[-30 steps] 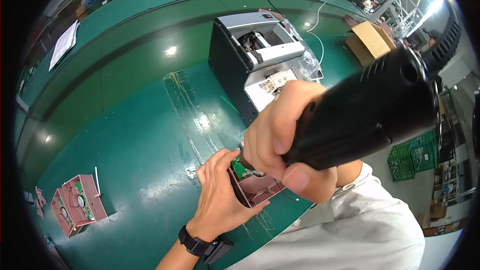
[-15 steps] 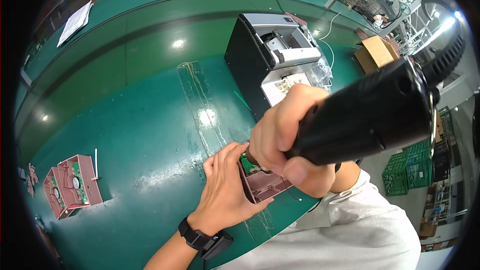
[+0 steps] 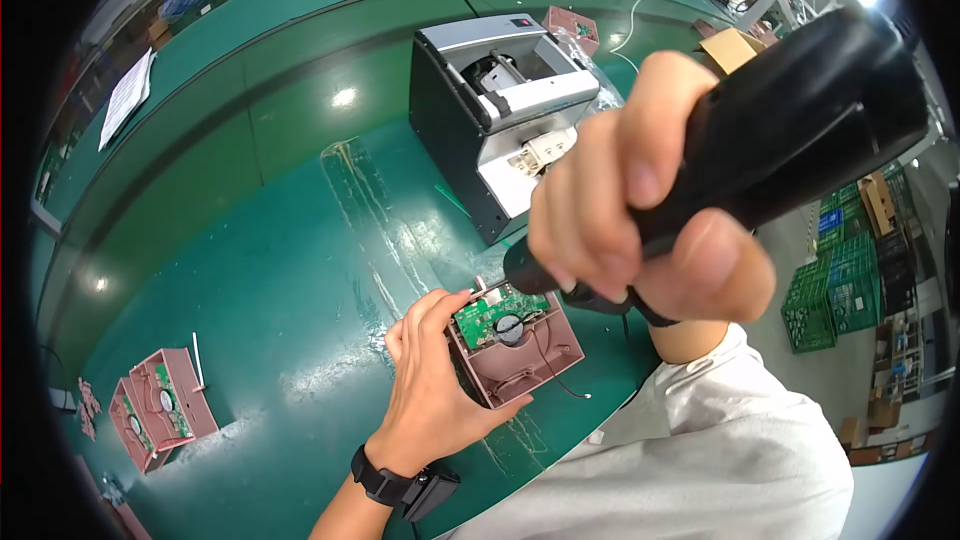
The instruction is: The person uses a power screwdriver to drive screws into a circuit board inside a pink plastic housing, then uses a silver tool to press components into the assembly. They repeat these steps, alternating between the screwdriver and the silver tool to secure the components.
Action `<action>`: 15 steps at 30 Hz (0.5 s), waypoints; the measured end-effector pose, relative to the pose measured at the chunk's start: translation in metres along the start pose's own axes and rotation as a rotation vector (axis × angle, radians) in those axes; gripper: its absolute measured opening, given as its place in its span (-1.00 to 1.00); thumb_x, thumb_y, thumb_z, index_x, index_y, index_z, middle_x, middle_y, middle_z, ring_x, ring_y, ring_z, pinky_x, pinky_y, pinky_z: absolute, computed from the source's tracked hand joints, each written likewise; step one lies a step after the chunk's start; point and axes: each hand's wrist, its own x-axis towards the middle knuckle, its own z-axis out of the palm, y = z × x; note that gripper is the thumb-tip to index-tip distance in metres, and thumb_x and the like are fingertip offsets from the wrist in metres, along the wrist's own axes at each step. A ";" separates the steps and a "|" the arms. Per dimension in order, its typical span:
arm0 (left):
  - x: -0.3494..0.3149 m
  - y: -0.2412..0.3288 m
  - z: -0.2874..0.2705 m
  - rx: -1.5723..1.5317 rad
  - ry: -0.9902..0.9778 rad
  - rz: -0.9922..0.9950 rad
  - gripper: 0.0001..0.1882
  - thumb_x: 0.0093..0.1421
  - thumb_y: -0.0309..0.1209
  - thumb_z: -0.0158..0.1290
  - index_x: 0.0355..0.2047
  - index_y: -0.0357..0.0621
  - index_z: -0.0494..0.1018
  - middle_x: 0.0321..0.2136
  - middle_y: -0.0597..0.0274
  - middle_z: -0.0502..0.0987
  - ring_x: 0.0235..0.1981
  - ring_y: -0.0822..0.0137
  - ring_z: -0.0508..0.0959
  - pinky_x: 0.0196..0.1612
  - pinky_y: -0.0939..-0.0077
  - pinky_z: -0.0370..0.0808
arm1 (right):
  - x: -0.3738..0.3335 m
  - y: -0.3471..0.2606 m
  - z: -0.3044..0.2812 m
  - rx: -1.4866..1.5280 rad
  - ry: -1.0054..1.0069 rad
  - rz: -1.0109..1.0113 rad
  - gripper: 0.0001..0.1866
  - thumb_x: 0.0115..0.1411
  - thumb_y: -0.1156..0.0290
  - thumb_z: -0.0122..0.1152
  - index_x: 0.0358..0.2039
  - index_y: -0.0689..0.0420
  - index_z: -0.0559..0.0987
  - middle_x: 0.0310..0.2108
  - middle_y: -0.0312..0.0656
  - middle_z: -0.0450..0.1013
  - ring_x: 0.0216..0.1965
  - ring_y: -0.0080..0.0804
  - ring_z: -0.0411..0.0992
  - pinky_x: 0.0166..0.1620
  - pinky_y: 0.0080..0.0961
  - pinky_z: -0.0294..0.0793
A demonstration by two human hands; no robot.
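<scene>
My left hand (image 3: 422, 380) grips a pink plastic housing (image 3: 560, 345) on the bench, fingers along its left side and thumb at its near edge. Inside the housing lies a green circuit board (image 3: 482, 325) with a round, coin-like part and a thin dark wire that trails over the right side. My right hand (image 3: 640, 200) is wrapped round a black electric screwdriver (image 3: 810, 130), held tilted. The thin bit reaches toward the board's far left corner, close to my left fingertips; I cannot tell whether it touches a screw.
A grey and black machine (image 3: 460, 130) stands beyond the housing, with another pink part (image 3: 572, 25) behind it. Two joined pink housings with boards (image 3: 180, 380) sit at the left. Paper sheets (image 3: 128, 98) lie far left. Green crates (image 3: 835, 290) stand on the floor at right.
My right hand and the screwdriver have lifted and drawn back from the housing, uncovering more of the circuit board. My left hand keeps its grip on the housing. The whole view has shifted slightly.
</scene>
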 end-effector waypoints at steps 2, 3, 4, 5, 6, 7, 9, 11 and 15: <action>-0.001 0.000 0.001 0.001 0.003 -0.009 0.30 -0.28 -0.26 0.65 0.41 -0.17 0.08 0.25 -0.09 0.29 0.35 -0.11 0.26 0.34 -0.03 0.11 | 0.004 -0.002 -0.008 -0.026 0.004 -0.014 -0.66 0.32 0.34 0.38 -0.16 0.12 0.34 -0.53 -0.24 0.43 -0.63 -0.47 0.38 -0.44 -0.44 0.46; -0.002 0.001 0.002 -0.005 0.015 -0.016 0.31 -0.29 -0.27 0.65 0.41 -0.17 0.09 0.26 -0.09 0.29 0.34 -0.12 0.27 0.34 -0.03 0.11 | 0.005 -0.005 -0.012 -0.058 -0.001 -0.022 -0.67 0.33 0.34 0.37 -0.15 0.11 0.34 -0.53 -0.25 0.42 -0.64 -0.47 0.38 -0.44 -0.43 0.47; -0.001 0.002 0.002 -0.011 0.027 -0.023 0.31 -0.30 -0.28 0.65 0.41 -0.17 0.09 0.26 -0.10 0.29 0.34 -0.12 0.27 0.34 -0.02 0.11 | 0.005 -0.007 -0.014 -0.090 -0.006 -0.031 -0.68 0.33 0.34 0.35 -0.15 0.11 0.34 -0.53 -0.26 0.42 -0.65 -0.48 0.38 -0.45 -0.42 0.47; 0.000 0.004 0.002 -0.009 0.012 -0.015 0.31 -0.30 -0.28 0.65 0.41 -0.17 0.09 0.26 -0.10 0.29 0.34 -0.12 0.27 0.34 -0.02 0.11 | 0.005 -0.008 -0.016 -0.096 0.009 -0.038 -0.68 0.33 0.34 0.35 -0.15 0.11 0.34 -0.53 -0.26 0.42 -0.65 -0.48 0.38 -0.45 -0.42 0.47; 0.002 0.006 0.000 0.003 -0.010 -0.028 0.31 -0.30 -0.28 0.65 0.41 -0.17 0.09 0.27 -0.10 0.29 0.33 -0.12 0.27 0.34 -0.02 0.11 | 0.007 -0.008 -0.015 -0.113 0.017 -0.024 -0.67 0.32 0.36 0.38 -0.15 0.11 0.35 -0.52 -0.26 0.43 -0.63 -0.50 0.38 -0.44 -0.43 0.47; 0.002 0.007 -0.002 0.020 -0.030 -0.050 0.31 -0.30 -0.28 0.65 0.41 -0.18 0.10 0.28 -0.11 0.29 0.32 -0.12 0.27 0.35 -0.02 0.11 | 0.009 -0.003 -0.014 -0.121 0.022 -0.007 -0.66 0.30 0.37 0.40 -0.15 0.11 0.36 -0.50 -0.26 0.44 -0.61 -0.52 0.38 -0.43 -0.45 0.47; 0.002 0.009 -0.003 0.042 -0.056 -0.064 0.30 -0.30 -0.28 0.65 0.41 -0.18 0.10 0.29 -0.11 0.29 0.32 -0.12 0.27 0.35 -0.02 0.11 | 0.013 0.004 -0.015 -0.132 0.035 0.000 -0.65 0.28 0.38 0.43 -0.15 0.12 0.37 -0.49 -0.26 0.45 -0.59 -0.54 0.38 -0.42 -0.46 0.46; 0.003 0.011 -0.004 0.037 -0.063 -0.059 0.30 -0.30 -0.28 0.65 0.40 -0.20 0.11 0.29 -0.11 0.30 0.31 -0.11 0.27 0.35 -0.02 0.11 | 0.017 0.009 -0.020 -0.590 -0.105 0.017 -0.62 0.25 0.36 0.48 -0.13 0.18 0.41 -0.47 -0.28 0.48 -0.51 -0.55 0.41 -0.37 -0.49 0.45; 0.004 0.014 -0.010 0.072 -0.110 -0.063 0.30 -0.33 -0.32 0.64 0.39 -0.21 0.10 0.28 -0.10 0.29 0.30 -0.10 0.27 0.37 -0.01 0.14 | 0.007 0.024 -0.022 -0.442 -0.110 0.235 -0.56 0.25 0.31 0.52 -0.05 0.24 0.46 -0.41 -0.26 0.53 -0.41 -0.52 0.44 -0.34 -0.47 0.44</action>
